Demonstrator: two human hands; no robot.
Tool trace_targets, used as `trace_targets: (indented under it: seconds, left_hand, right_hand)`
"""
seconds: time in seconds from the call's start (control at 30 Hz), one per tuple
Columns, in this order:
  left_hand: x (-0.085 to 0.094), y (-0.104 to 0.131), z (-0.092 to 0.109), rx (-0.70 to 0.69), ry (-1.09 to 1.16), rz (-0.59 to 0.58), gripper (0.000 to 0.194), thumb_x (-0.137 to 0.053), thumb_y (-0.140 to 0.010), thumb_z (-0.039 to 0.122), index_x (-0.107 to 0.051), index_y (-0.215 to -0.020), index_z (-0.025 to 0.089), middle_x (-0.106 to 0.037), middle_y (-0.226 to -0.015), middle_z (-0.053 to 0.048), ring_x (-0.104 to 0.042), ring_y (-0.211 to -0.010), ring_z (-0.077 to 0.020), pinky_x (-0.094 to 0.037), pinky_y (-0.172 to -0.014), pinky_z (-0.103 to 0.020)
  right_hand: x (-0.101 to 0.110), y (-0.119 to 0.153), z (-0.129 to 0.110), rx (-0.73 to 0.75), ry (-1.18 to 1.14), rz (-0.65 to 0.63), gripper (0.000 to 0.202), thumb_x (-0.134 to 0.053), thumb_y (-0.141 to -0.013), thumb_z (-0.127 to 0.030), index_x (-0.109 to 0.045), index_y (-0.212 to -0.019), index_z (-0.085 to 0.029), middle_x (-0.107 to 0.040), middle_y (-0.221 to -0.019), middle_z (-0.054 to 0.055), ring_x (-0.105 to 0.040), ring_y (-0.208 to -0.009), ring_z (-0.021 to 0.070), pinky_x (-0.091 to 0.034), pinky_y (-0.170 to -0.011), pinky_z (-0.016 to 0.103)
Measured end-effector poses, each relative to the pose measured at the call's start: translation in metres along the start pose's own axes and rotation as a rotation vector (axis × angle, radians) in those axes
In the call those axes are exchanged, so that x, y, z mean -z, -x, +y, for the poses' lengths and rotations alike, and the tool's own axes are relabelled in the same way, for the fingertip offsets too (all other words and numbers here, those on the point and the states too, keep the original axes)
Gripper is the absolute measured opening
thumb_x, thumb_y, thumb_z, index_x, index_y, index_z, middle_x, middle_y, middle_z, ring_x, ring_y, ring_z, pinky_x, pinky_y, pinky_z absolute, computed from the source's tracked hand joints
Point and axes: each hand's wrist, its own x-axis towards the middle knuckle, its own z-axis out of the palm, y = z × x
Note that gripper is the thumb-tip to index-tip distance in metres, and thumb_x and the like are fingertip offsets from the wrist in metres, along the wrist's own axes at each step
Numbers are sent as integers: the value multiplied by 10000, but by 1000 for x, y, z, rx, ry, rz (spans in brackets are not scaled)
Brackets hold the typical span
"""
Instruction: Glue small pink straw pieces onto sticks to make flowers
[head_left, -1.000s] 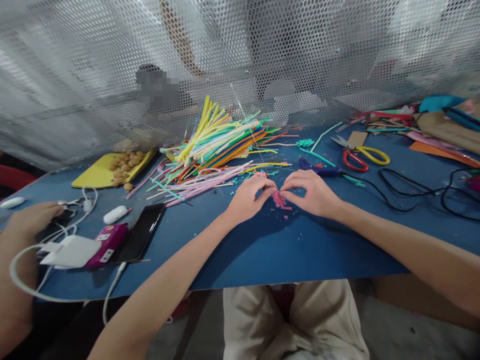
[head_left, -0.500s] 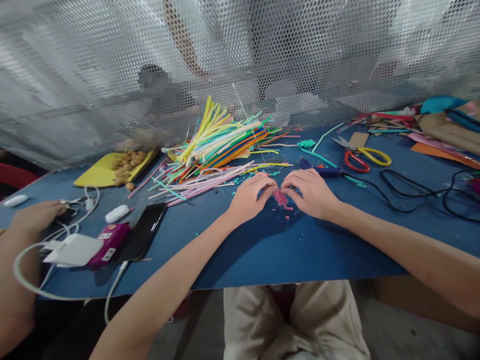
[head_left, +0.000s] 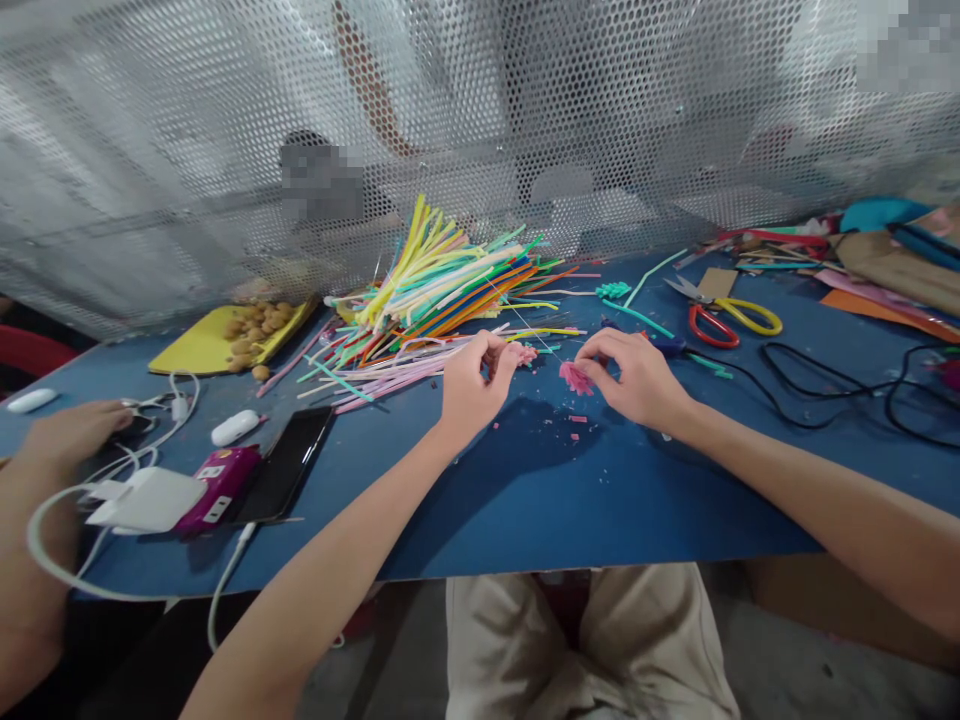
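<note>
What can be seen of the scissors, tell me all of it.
The scissors have one red handle loop, one yellow, and grey, metallic-looking blades parted at the tips. They lie flat on the blue tabletop, beyond the right hand and to its right, blades pointing leftward and away. A tan card lies right beside them; contact is unclear. No hand touches them.

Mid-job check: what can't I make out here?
All in the head view:
Pink tuft: gripped end hidden by the right hand.
Pink clump: left hand covers its near side; cannot tell whether held.
Blue glue gun: partly hidden behind the right hand.
Black cable: cut off by the right edge.
Area beyond the perforated metal screen: blurred by mesh.
</note>
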Motion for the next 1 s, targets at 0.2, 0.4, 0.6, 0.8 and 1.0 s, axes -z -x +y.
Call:
trace_targets:
  seconds: [0.2, 0.4, 0.6, 0.8, 1.0]
  left_hand:
    - [17, 2, 7, -592, -358, 77, 154, -657, -963, 361, -684, -1100, 294, -750, -1120, -13, -597, -1133, -234, -367, -1023, -440]
    - [14, -7, 0, -861, -507, -227, 288, -516, -1048, 209, -655, -1283, 302, -732, -1268, 10, -641, -1144, -167, -391, -1024, -355]
    - [5, -5, -11, -800, -434, -268, 278, -494, -1062, 196, -693, -1229, 296, -779, -1079, -12, -680, -1003, -159, -404, -831, -329]
    - [6, -3, -8, -607, -429, -170, 235, -534, -1059, 316, -752, -1147, 321, -795, -1048, 1, -689, -938, -167, -396, -836, -360]
    - [4, -4, -10, -386, -327, -81, 278, -516, -1059, 381, -766, -1118, 274, -778, -1015, -32, -653, -952, -186, -412, -880, -355]
  right_hand:
    - [3, -1, -1, 68, 59, -38, 164, -579, -1011, -283, -638, -875, -212, -732, -923, 40, -667, -905, 214, -406, -831, 380]
    - [3, 0, -4, 142, 22, -88, 132, -596, -1004, -276, -660, -911, -208, -740, -963, 34, -653, -904, 201, -394, -847, 373]
    - [4, 0, -2, 147, 36, -70, 174, -613, -1004, -334, -677, -899, -210, -747, -960, 42, -634, -901, 217, -399, -853, 386]
    - [12, -2, 2, 82, 39, 118, 182, -604, -1009, -339, -680, -894, -220, -748, -939, 49, -663, -904, 228, -420, -848, 392]
    - [16, -5, 13, 31, 119, 163, 207, -601, -1008, -366, -690, -890, -222, -758, -956, 52, -635, -919, 252, -405, -868, 418]
